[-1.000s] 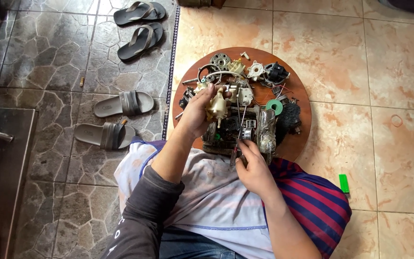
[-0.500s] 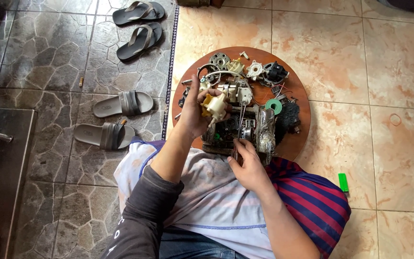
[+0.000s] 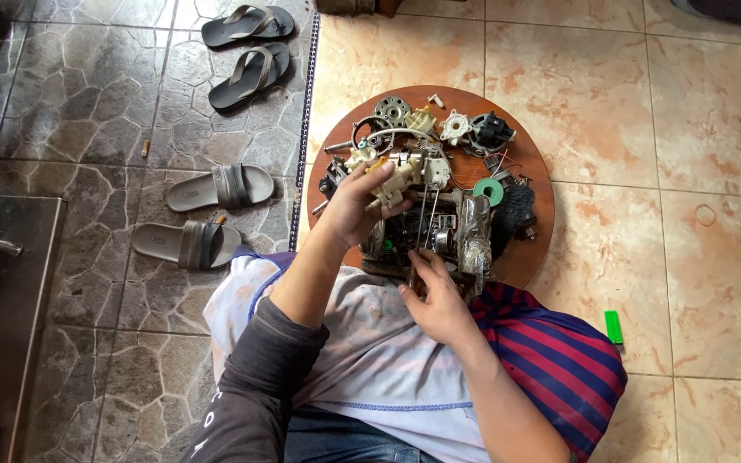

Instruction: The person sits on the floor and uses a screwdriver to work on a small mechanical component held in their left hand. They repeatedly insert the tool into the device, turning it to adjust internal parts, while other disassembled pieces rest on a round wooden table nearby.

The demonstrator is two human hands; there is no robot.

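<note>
Over the round wooden board, our left hand grips a cream plastic mechanism steady, while our right hand pinches thin metal rods against the dismantled motor block.

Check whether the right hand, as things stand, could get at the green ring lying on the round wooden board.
Probably yes. The right hand rests at the near edge of the machine body, and the green ring lies uncovered on the round wooden board beyond it. It would have to pass over or around the machine's plastic-wrapped end.
</note>
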